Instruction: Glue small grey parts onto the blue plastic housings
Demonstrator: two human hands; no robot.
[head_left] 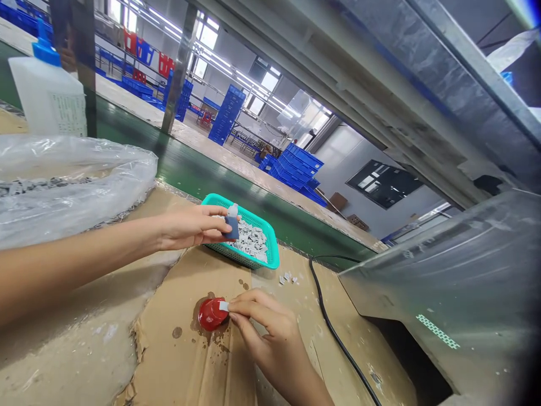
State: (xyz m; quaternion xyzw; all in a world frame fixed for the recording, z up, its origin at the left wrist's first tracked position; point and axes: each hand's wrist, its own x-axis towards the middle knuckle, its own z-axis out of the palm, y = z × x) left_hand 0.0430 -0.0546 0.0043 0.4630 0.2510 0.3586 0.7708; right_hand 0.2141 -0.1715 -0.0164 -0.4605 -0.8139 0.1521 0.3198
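My left hand [196,227] is closed on a small dark blue block with a whitish top [231,224], held over a turquoise plastic basket [273,248]. Many small white and grey pieces [251,241] fill that basket. Between thumb and finger, my right hand [270,327] pinches a small flat white piece [224,306]. This piece is at the right edge of a small red cap-like dish [210,316], whose wet-looking surface shines. The exact kind of the blue block and the white piece cannot be made out.
Wet-stained cardboard [181,361] lies under the red dish. A few loose white pieces [288,277] and a black cable [327,316] are to the right, near a metal housing [443,282]. At left are a clear plastic bag [127,169] and a blue-topped bottle [51,96]. Behind runs a green conveyor [203,169].
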